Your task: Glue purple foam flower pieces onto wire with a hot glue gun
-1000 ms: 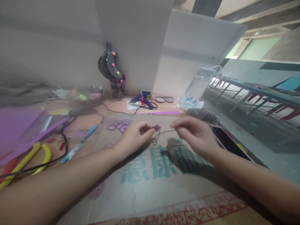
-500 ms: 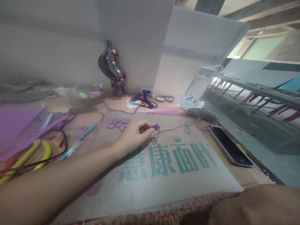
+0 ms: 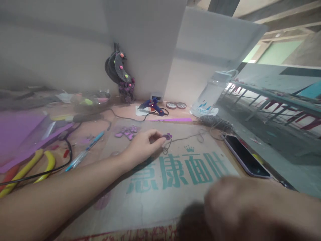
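Between the thumb and fingertips of my left hand (image 3: 147,143) is a small purple flower (image 3: 169,136). Grey yarn (image 3: 185,137) loops just below it and trails right across the printed sheet (image 3: 160,207) to a fuzzy grey bundle of yarn (image 3: 217,123). My right hand (image 3: 233,204) is over the lower right of the sheet, close to the camera and smeared, so its fingers cannot be made out. Several purple cut-out pieces (image 3: 127,132) lie just behind my left wrist.
A blue glue gun (image 3: 153,106) rests at the back, its cord running left. A water bottle (image 3: 209,95) and a phone (image 3: 247,157) stand and lie at right. Yellow-handled pliers (image 3: 48,164) and a blue pen (image 3: 95,140) are at left. A grey crescent ornament (image 3: 120,70) leans against the partition.
My right hand has come up and to the left from the lower right corner, over the sheet. My left hand and the flower have hardly moved.
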A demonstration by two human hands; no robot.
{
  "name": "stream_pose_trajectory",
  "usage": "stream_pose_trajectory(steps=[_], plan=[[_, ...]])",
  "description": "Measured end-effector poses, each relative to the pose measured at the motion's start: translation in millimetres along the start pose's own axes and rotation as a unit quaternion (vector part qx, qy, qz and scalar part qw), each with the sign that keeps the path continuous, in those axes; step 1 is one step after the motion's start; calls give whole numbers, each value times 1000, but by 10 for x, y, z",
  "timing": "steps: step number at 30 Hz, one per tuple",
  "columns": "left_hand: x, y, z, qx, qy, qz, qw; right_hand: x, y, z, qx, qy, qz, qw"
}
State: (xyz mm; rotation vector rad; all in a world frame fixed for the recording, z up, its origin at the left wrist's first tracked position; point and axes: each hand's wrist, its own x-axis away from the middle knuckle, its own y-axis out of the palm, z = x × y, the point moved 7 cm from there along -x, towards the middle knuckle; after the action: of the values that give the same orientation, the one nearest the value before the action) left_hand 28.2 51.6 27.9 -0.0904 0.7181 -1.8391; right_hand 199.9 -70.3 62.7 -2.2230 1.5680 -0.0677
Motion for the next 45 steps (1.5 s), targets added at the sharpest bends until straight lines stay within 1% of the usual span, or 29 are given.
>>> stream_pose_trajectory(steps=[2, 4, 6, 8, 10, 12, 14, 17, 21, 24, 28, 32, 39, 45], plan=[[4, -9, 28, -7, 11, 2, 1000, -186, -5, 69, -26, 11, 5, 1000], [9, -26, 57, -18, 20, 8, 1000, -433, -9, 172, -71, 30, 16, 997], [15, -47, 90, -34, 31, 20, 999, -669, 0, 303, -116, 58, 34, 991], [25, -65, 130, -47, 50, 32, 997, -827, 49, 440, -169, 92, 40, 981], [36, -73, 163, -57, 65, 40, 995, -889, 155, 542, -233, 119, 11, 965], [45, -75, 180, -61, 70, 42, 995, -882, 237, 597, -281, 133, -16, 950], [52, -74, 188, -62, 72, 41, 995, -856, 247, 622, -294, 136, -17, 946], [52, -75, 182, -62, 69, 40, 995, -842, 188, 625, -248, 128, 5, 960], [43, -70, 169, -63, 58, 37, 996, -860, 89, 568, -105, 90, 43, 989], [39, -66, 171, -63, 53, 34, 996, -861, 23, 546, -37, 65, 79, 994], [38, -62, 162, -61, 50, 32, 996, -856, -47, 579, -6, 56, 112, 992], [40, -40, 139, -67, 56, 22, 996, -864, -78, 584, -8, 39, 112, 993], [49, 19, 127, -98, 87, 1, 991, -871, -33, 525, 58, 36, 84, 994], [59, 52, 141, -106, 104, -13, 989, -873, 19, 528, 46, 45, 62, 996]])
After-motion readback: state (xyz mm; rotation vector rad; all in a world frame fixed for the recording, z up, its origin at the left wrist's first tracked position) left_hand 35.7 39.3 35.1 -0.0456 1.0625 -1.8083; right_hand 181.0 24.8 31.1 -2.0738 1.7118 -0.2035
